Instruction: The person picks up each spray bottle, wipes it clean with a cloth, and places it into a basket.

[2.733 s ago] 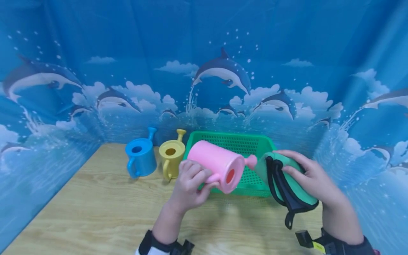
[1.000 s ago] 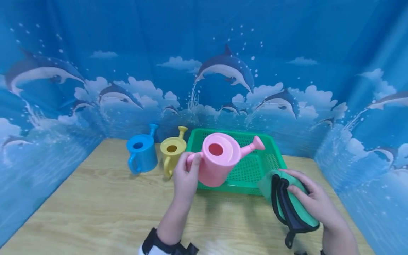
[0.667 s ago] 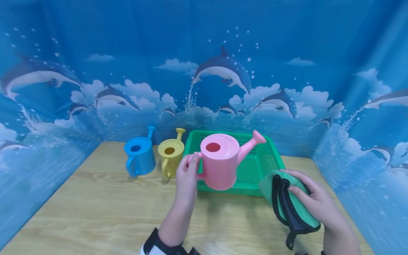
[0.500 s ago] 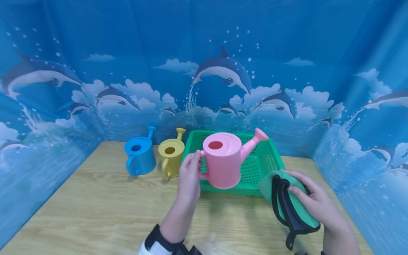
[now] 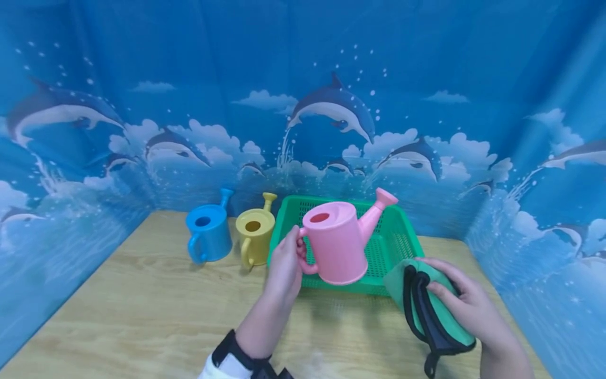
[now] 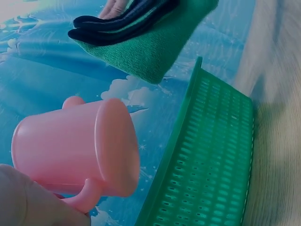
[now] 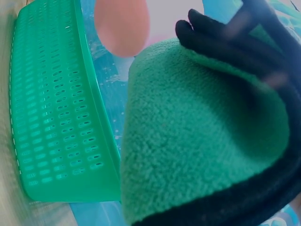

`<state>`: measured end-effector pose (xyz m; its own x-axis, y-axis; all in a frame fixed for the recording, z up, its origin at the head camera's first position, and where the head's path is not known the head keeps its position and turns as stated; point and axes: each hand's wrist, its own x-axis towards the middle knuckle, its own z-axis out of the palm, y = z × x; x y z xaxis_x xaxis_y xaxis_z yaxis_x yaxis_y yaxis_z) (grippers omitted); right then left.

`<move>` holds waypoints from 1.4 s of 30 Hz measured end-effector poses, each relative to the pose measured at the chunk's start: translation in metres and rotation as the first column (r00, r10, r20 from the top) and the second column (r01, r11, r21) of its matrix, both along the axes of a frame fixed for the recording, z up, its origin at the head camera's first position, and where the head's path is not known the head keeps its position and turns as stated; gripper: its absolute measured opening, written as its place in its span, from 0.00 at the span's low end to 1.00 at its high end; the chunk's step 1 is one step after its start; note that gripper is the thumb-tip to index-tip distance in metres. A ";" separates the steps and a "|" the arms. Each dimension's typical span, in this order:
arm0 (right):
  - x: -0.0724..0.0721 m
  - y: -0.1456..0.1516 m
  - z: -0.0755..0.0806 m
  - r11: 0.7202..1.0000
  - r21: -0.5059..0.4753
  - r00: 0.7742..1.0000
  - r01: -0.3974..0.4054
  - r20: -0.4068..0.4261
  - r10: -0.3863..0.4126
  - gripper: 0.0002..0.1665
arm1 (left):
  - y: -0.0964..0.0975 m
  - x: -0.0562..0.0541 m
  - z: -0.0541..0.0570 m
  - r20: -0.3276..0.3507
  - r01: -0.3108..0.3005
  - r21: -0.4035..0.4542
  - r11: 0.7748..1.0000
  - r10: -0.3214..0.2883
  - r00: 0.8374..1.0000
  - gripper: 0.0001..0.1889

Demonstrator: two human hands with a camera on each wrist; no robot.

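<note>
My left hand (image 5: 285, 261) grips the handle of a pink watering can (image 5: 338, 247), held raised in front of the green basket and tilted a little, its spout up to the right. The left wrist view shows the can's flat base and handle, with part of my hand at the lower left. To the right, my right hand (image 5: 466, 297) holds a folded green cloth (image 5: 442, 310) with black edging and a hanging loop. The cloth (image 7: 188, 127) fills much of the right wrist view. Can and cloth are apart.
A green perforated basket (image 5: 412, 231) stands on the wooden table (image 5: 156, 305) behind the can. Left of it stand a yellow watering can (image 5: 258, 237) and a blue watering can (image 5: 213, 234). A blue dolphin-print curtain (image 5: 236, 68) encloses the back and sides.
The pink can was on its side with its spout at the cloth; my left hand has turned it nearly upright. The right hand has lowered slightly with the cloth.
</note>
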<state>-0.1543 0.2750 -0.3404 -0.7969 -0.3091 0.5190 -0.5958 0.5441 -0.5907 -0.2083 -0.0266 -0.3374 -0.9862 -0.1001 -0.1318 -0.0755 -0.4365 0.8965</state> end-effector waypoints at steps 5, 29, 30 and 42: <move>0.002 0.002 -0.001 1.000 -0.006 1.000 0.006 0.012 -0.006 0.26 | 0.002 0.000 0.001 -0.023 0.066 0.024 0.998 -0.065 0.998 0.15; 0.000 0.001 0.001 1.000 0.025 0.999 0.006 0.034 -0.007 0.26 | 0.005 -0.014 -0.002 0.002 -0.006 -0.054 0.999 0.006 1.000 0.15; 0.000 0.001 0.001 1.000 0.030 0.999 0.007 0.040 -0.008 0.26 | 0.004 -0.015 -0.003 0.006 -0.005 -0.064 0.998 0.006 1.000 0.15; 0.000 -0.002 0.001 0.999 0.051 0.999 -0.008 0.052 0.005 0.26 | -0.001 -0.030 -0.015 0.058 0.026 -0.148 0.989 -0.017 0.998 0.11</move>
<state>-0.1542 0.2733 -0.3398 -0.8205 -0.3393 0.4600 -0.5683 0.5709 -0.5925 -0.2386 -0.0274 -0.3521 -0.9797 -0.1015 -0.1726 -0.1358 -0.2965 0.9453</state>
